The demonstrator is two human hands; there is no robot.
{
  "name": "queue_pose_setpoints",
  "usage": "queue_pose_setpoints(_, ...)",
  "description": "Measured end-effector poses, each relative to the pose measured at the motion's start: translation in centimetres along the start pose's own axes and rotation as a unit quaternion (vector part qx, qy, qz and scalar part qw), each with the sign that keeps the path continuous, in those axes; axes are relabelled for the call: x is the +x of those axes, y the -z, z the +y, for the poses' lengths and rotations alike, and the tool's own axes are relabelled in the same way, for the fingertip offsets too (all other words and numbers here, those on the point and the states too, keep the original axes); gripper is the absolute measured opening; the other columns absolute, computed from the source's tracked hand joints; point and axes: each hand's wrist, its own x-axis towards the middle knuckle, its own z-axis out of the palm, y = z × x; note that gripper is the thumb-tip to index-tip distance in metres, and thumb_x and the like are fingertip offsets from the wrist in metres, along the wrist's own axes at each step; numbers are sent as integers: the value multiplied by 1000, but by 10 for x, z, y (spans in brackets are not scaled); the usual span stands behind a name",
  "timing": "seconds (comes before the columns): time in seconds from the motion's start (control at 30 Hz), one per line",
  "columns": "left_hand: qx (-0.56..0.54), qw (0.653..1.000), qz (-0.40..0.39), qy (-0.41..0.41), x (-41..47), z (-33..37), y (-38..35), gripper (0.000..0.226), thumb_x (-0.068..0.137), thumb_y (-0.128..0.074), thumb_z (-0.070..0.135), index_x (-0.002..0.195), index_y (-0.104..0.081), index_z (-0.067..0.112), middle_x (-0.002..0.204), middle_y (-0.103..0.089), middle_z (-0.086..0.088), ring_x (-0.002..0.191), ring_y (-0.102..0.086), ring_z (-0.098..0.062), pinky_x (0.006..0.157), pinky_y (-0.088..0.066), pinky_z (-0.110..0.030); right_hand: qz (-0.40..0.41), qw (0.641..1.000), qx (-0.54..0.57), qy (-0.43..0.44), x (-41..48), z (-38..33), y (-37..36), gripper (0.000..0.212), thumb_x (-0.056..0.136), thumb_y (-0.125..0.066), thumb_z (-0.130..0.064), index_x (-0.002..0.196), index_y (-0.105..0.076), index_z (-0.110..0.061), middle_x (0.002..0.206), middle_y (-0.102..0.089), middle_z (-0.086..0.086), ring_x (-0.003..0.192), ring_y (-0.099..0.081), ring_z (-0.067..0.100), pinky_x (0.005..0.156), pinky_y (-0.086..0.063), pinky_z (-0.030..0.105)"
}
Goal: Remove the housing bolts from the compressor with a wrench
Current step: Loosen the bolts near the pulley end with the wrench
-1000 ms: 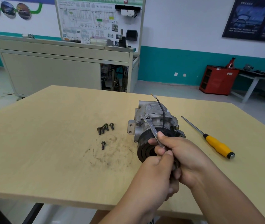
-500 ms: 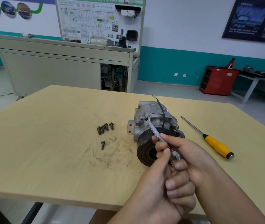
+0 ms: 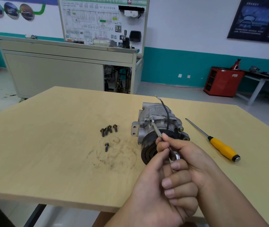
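Note:
The grey metal compressor (image 3: 159, 119) lies on the wooden table (image 3: 48, 153), its black pulley facing me. A slim silver wrench (image 3: 155, 128) has its far end set on a bolt on top of the housing, and its ring end (image 3: 176, 157) shows between my hands. My right hand (image 3: 194, 158) pinches the wrench shaft with thumb and forefinger. My left hand (image 3: 156, 185) lies against it from below, fingers curled, with its forefinger on the wrench. Several loose bolts (image 3: 108, 129) lie left of the compressor, and one more bolt (image 3: 106, 146) sits nearer me.
A screwdriver with a yellow handle (image 3: 223, 148) lies right of the compressor. Dirt smears (image 3: 114, 154) mark the table in front of the bolts. Beyond the table stand a grey cabinet (image 3: 56, 71) with a training board and a red cabinet (image 3: 222, 81).
Both hands have slid down the wrench toward me. My left hand has turned so its curled fingers face up. The wrench's ring end now shows; its far end stays on the housing bolt.

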Motion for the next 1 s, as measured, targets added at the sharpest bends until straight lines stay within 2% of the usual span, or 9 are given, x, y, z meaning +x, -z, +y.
queue_pose_setpoints(0.1,79,996,29,-2,-2,4,1,39,75,-53,44,53,-46,13,29,-28,3,24,-27,-7,35,-19,-9,20,1000,6,7,2,3,-2,15,63,-64,-21,67,-58,-8,48,-45,-4,44,-31,5,53,-24,14)
queue_pose_setpoints(0.23,247,963,103,-41,-7,8,4,41,60,-58,58,54,-52,18,34,-25,4,28,-17,-5,32,-15,-9,37,999,-8,32,0,4,-4,16,78,-62,-18,68,-57,-7,48,-50,-4,30,-31,1,36,-26,10)
queue_pose_setpoints(0.33,307,938,137,-88,-9,11,6,45,53,-60,62,52,-56,18,35,-27,2,31,-15,-7,37,-13,-10,48,998,-7,47,0,4,-8,24,87,-59,-16,66,-58,-5,48,-48,-3,25,-30,1,30,-25,8)
queue_pose_setpoints(0.47,345,915,138,-155,-8,12,6,48,59,-55,63,50,-59,16,33,-33,0,30,-18,-7,37,-15,-11,46,997,-28,59,2,8,-13,40,86,-60,-17,46,-61,-8,46,-39,-3,25,-30,2,30,-20,8)
queue_pose_setpoints(0.6,361,901,145,-192,-6,9,9,48,87,-45,48,55,-57,14,32,-36,-3,28,-22,-10,38,-18,-14,70,993,-64,66,3,11,-15,45,86,-62,-20,42,-63,-12,44,-36,-4,25,-27,3,33,-21,10)
queue_pose_setpoints(0.77,365,898,145,-198,-6,10,14,62,95,-31,41,45,-58,17,32,-32,-2,30,-19,-11,40,-17,-14,85,991,-69,73,6,16,-19,31,88,-61,-19,60,-56,-8,34,-31,-5,24,-27,4,33,-18,10)
queue_pose_setpoints(0.87,351,906,139,-193,-6,10,16,65,97,-28,36,43,-57,17,31,-29,-1,29,-15,-9,40,-16,-12,76,992,-72,68,7,18,-19,30,89,-59,-18,62,-60,-5,32,-32,-5,25,-29,3,35,-19,11)
queue_pose_setpoints(0.93,326,916,137,-190,-7,11,16,65,97,-27,34,42,-55,16,30,-26,0,29,-14,-8,40,-15,-10,50,995,-66,56,7,17,-22,26,91,-55,-18,70,-63,-4,34,-40,-5,26,-29,2,35,-21,12)
queue_pose_setpoints(1.0,293,927,132,-193,-7,11,15,63,97,-27,32,42,-53,16,31,-24,0,29,-13,-7,39,-15,-8,12,999,-24,44,7,15,-23,21,93,-51,-16,82,-64,-3,45,-54,-4,27,-32,1,34,-25,10)
